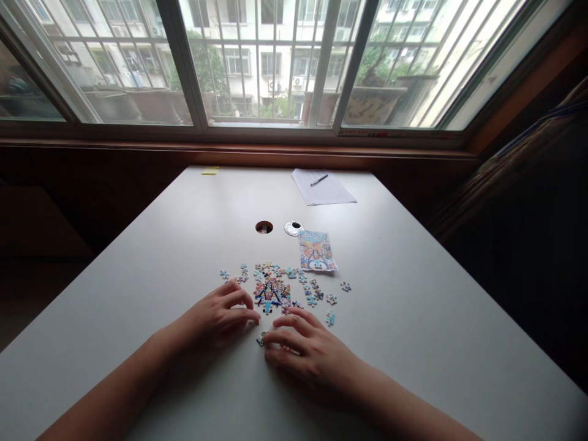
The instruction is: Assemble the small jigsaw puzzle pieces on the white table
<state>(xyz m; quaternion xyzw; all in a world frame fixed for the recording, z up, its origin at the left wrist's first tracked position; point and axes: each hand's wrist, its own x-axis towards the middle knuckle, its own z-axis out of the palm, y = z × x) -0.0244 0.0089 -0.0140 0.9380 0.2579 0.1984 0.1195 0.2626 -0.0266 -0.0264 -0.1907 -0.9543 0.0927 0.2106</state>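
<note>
A partly joined jigsaw puzzle (272,294) lies in the middle of the white table, with a dark-blue figure visible in it. My left hand (225,311) rests just left of its lower edge, fingers curved and apart, with nothing seen between them. To the lower right, my right hand (305,346) is spread low over the tabletop. Its fingertips are beside a loose puzzle piece (261,339), possibly touching it. Reddish pieces (287,348) show partly beneath that hand. Several loose pieces (315,289) lie around the joined part, mainly to its right and above.
A colourful picture card (318,251) lies behind the pieces. Near it are a round cable hole (264,228) and its silver cover (294,228). Paper (326,193) with a pen (319,180) and yellow strips (210,171) lie toward the barred window (271,67).
</note>
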